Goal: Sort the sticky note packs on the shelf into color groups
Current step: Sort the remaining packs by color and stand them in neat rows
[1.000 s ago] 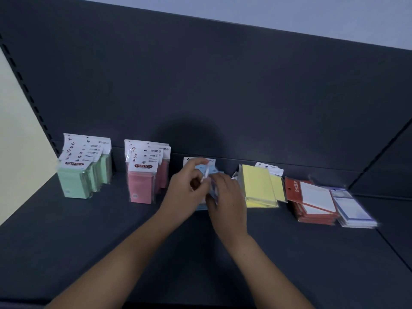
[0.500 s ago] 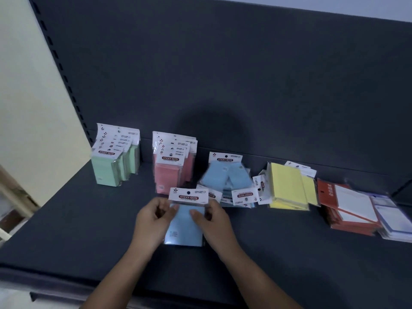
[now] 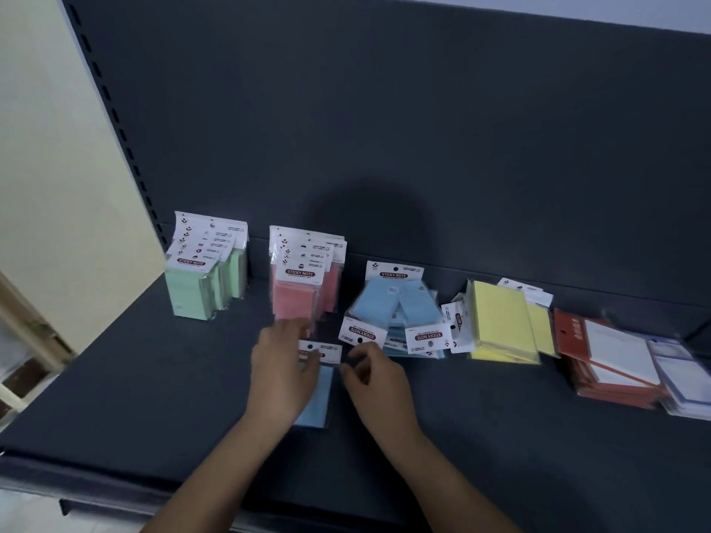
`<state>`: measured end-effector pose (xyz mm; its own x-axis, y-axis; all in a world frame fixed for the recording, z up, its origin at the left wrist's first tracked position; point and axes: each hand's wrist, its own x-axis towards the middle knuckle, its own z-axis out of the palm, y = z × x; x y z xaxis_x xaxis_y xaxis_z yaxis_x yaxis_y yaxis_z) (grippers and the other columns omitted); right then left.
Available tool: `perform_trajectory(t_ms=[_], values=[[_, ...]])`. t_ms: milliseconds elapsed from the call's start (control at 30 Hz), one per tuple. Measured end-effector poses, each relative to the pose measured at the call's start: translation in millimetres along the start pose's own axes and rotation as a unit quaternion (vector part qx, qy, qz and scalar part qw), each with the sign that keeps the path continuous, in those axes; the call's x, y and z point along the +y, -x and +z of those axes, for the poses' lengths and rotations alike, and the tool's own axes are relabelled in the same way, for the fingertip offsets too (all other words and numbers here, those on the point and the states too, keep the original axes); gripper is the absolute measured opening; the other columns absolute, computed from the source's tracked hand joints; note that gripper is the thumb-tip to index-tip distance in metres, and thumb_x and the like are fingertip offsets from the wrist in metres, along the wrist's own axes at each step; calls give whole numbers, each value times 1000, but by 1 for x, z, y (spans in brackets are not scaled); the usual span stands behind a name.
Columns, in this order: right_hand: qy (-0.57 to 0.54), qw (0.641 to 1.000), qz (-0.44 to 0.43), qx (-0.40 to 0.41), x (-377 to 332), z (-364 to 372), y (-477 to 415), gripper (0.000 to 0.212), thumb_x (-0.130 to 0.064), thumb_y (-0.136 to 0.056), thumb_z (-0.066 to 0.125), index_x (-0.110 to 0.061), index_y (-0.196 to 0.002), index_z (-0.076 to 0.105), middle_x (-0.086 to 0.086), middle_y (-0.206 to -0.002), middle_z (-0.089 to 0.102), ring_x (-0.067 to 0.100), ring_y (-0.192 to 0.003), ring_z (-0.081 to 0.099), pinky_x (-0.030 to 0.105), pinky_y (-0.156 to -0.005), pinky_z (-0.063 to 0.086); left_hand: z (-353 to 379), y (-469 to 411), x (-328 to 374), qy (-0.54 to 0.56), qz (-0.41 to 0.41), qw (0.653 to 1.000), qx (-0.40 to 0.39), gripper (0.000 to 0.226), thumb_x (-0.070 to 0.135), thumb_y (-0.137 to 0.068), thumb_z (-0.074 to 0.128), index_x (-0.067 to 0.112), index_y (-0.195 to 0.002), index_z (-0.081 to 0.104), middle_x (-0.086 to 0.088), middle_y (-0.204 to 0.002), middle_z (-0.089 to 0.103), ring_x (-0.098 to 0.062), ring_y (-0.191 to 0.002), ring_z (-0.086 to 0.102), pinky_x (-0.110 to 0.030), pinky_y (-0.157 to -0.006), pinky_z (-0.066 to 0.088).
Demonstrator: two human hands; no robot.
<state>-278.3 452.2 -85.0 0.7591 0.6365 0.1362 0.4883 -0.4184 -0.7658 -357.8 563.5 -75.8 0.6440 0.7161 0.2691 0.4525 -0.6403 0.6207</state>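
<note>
While the blue pack (image 3: 317,398) lies flat on the near part of the shelf (image 3: 134,378), before the pink packs (image 3: 300,298) and left of the blue pile (image 3: 396,305), the left hand (image 3: 282,375) rests on it, fingers laid across its header; the right hand (image 3: 379,390) sits just right of it, fingers curled, though blur hides whether they pinch its edge. Far left stand the green packs (image 3: 200,286); the yellow packs (image 3: 500,321) lie right of the pile.

The shelf (image 3: 115,398) is bare in front, at left and right. Green packs (image 3: 200,290), pink packs (image 3: 300,298), a blue heap (image 3: 400,305), yellow packs (image 3: 500,321) and red pads (image 3: 600,359) block the back. A lane separates green from pink.
</note>
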Motion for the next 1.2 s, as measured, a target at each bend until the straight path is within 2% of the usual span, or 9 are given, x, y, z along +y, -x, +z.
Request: perform_trajectory(t_ms=[167, 300, 433, 533, 667, 833, 900, 1000, 1200], values=[[-121, 989, 74, 35, 5, -14, -3, 19, -4, -82, 59, -19, -93, 63, -10, -78, 60, 1, -71, 55, 3, -64, 39, 26, -17, 30, 79, 50, 992, -83, 32, 8, -85, 59, 10, -117, 57, -5, -116, 62, -25, -110, 52, -38, -95, 40], [-128, 989, 69, 19, 8, -21, 0, 27, -5, -84, 57, -16, -107, 66, -8, -97, 65, -3, -83, 57, -2, -71, 38, 33, -23, 40, 230, -44, 971, -46, 13, 3, -83, 63, 15, -89, 62, 1, -92, 65, -20, -92, 61, -28, -83, 46], [-120, 992, 33, 33, 7, -28, 4, 23, -3, -84, 57, -11, -103, 68, -2, -97, 68, 2, -86, 60, 2, -75, 40, 27, -20, 48, 367, -85, 926, -13, 25, -2, -84, 60, 21, -76, 57, 1, -79, 62, -17, -80, 60, -34, -79, 50], [-109, 993, -20, 50, 2, -37, 9, 21, -1, -82, 57, -13, -92, 71, -8, -85, 68, -1, -79, 60, 8, -74, 44, 12, -17, 58, 393, -27, 919, 30, 27, -3, -86, 56, 24, -82, 54, 7, -80, 62, -3, -74, 59, -19, -71, 49], [-137, 972, -81, 171, -13, -52, 12, 19, -2, -79, 53, -17, -75, 63, -9, -72, 62, 7, -70, 57, 23, -64, 46, -16, -17, 71, 413, 54, 906, 75, 34, -6, -84, 55, 27, -84, 53, 17, -81, 60, 2, -72, 57, -9, -66, 45], [-123, 964, -163, 172, -36, -65, 9, 28, -17, -84, 55, -19, -111, 55, -16, -108, 52, 7, -105, 51, 17, -91, 40, -44, -16, 82, 449, 83, 890, 3, 33, 0, -86, 60, 30, -95, 50, 5, -85, 60, -11, -76, 60, -19, -65, 47], [-134, 978, -138, 78, -38, -67, 5, 29, -24, -85, 60, -25, -114, 55, -15, -109, 57, 5, -105, 52, 17, -89, 41, -47, -14, 84, 460, 83, 882, -61, 34, -3, -83, 63, 23, -101, 51, 6, -79, 65, -7, -77, 63, -20, -68, 51], [-214, 974, -69, -2, -29, -66, 4, 10, -16, -85, 65, -25, -88, 62, -6, -85, 67, 4, -76, 59, 19, -68, 46, -39, -10, 85, 477, 37, 874, -85, 38, -7, -79, 66, 15, -106, 51, 1, -74, 64, -9, -67, 64, -21, -63, 53], [-410, 897, 151, 58, 5, -49, 9, 8, -9, -88, 61, -7, -84, 67, 9, -83, 72, 12, -69, 65, 25, -60, 52, -2, 1, 62, 398, -113, 894, -172, 43, 0, -75, 72, 15, -108, 50, -2, -78, 63, -6, -66, 60, -13, -57, 50]])
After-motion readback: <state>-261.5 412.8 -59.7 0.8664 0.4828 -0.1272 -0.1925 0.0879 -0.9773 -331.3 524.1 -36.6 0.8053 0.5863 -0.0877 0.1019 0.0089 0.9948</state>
